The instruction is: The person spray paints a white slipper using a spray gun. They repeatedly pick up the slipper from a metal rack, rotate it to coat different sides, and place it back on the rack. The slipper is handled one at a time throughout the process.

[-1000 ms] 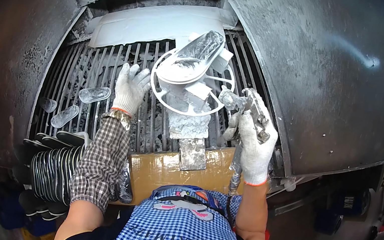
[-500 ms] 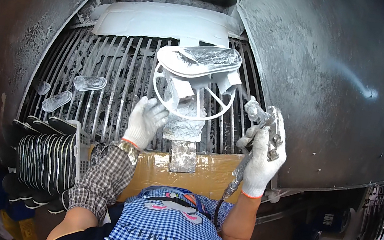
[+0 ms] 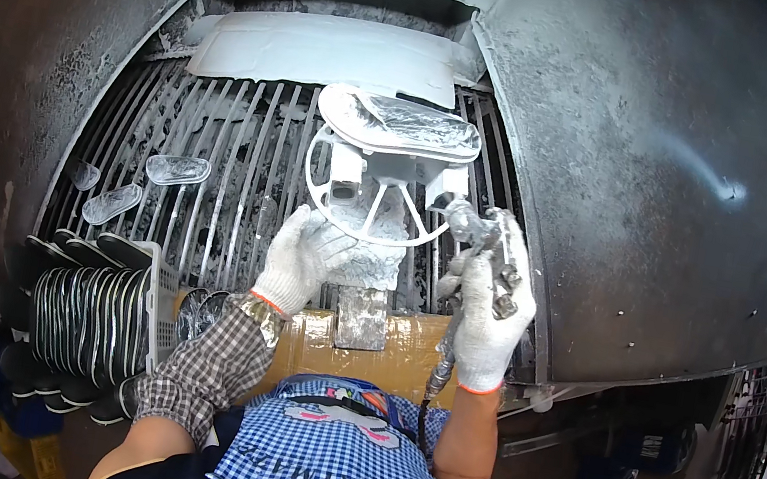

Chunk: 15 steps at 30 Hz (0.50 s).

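Observation:
A shoe sole, coated white along its side and covered in the middle by shiny film, lies on a white spoked turntable. My right hand, in a white glove, is closed around a residue-caked spray gun. The gun's front end is close to the turntable's right side, below the sole. My left hand, also gloved, is beside the wheel's lower left rim with fingers stretched out and slightly blurred. Whether its fingertips touch the rim, I cannot tell.
A soot-dark slatted grate lies under the turntable, with several film-covered pieces at its left. Metal booth walls rise on both sides. A white basket packed with dark soles stands at the near left. Brown tape covers the front ledge.
My right hand has brought the spray gun left, closer to the turntable. My left hand has shifted slightly right along the rim. The turntable and sole have rotated a little.

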### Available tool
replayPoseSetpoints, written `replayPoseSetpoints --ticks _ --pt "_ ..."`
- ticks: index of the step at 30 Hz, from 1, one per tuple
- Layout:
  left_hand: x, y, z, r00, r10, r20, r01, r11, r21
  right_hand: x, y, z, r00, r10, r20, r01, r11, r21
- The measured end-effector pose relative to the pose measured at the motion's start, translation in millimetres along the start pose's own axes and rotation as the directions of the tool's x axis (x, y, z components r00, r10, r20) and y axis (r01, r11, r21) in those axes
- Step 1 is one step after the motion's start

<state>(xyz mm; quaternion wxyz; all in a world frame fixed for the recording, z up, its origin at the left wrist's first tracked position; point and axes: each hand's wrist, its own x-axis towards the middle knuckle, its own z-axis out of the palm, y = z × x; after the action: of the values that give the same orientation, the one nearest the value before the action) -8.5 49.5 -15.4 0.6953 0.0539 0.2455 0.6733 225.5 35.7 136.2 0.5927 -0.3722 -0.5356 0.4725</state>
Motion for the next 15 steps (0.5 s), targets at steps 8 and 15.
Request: replayPoseSetpoints --ticks 8,15 --pt "-4.8 -12.8 -20.2 0.993 0.018 -0.114 0.005 0.980 0.200 -10.5 10.3 -21.0 0.998 0.053 0.033 -0.054 0.998 0.044" --pt "-30.9 -20.3 59.8 0.997 -0.012 0.082 -0.012 0.956 0.293 -29.3 121.8 -115.9 0.962 0.218 -0.166 -0.271 0.844 -0.464"
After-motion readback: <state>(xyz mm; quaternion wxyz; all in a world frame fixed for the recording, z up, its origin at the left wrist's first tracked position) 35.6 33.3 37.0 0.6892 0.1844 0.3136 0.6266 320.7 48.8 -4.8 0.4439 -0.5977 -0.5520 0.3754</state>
